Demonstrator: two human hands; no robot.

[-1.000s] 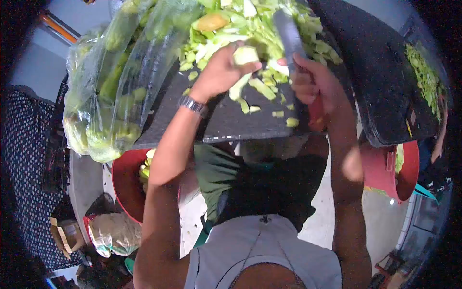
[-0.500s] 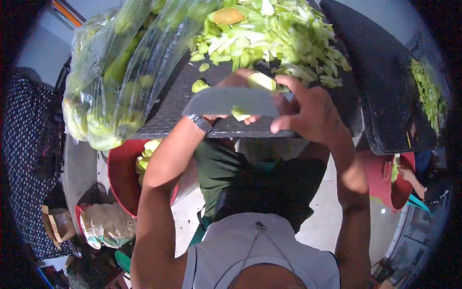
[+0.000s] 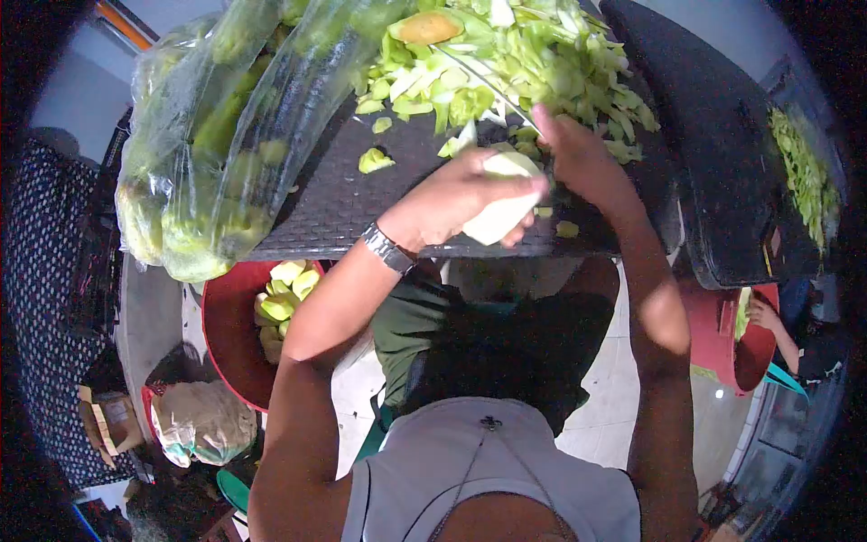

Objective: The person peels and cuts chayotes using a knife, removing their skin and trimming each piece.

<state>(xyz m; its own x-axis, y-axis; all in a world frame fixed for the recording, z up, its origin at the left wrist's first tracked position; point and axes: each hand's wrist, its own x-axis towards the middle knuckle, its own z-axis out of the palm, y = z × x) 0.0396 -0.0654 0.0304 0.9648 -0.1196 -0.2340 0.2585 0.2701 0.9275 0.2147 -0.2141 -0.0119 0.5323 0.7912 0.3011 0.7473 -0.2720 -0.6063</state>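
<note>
Pale green fruit [image 3: 506,203], 1 pc in hand; knife [image 3: 488,84], 1; red buckets, 2: L bucket [image 3: 237,357] and R bucket [image 3: 709,321]; watch [image 3: 386,248], 1; clear plastic bag [image 3: 194,172], 1, w/ green fruits inside, exact no. unclear thru folds. Peel pile [image 3: 533,77] = too many bits to count, 1 orange-brown pc [image 3: 430,28] on top at far L side. Loose bits on table [image 3: 348,203] near fruit, a few. L bucket has several pale green pcs, overlapping, no exact count.

Fruit looks peeled, smooth, whitish-green, w/ a broad pale face and angular edges. It's in L hand, above near edge of dark woven table, btwn near edge and peel pile.

L hand [image 3: 456,200]: clamped on fruit, thumb across upper face, fingertips showing below; watch on wrist. R hand [image 3: 578,154]: closed around knife, handle hidden by hand; thin blade seen nearly edge-on, slanting up-L over pile, blade apart from fruit. Can't tell if tip touches pile. Hands close together, R hand a bit farther out.

2nd dark table [image 3: 722,154] on R w/ green shreds [image 3: 804,181]. Other person's hand [image 3: 768,318] at R bucket, grip unclear.
</note>
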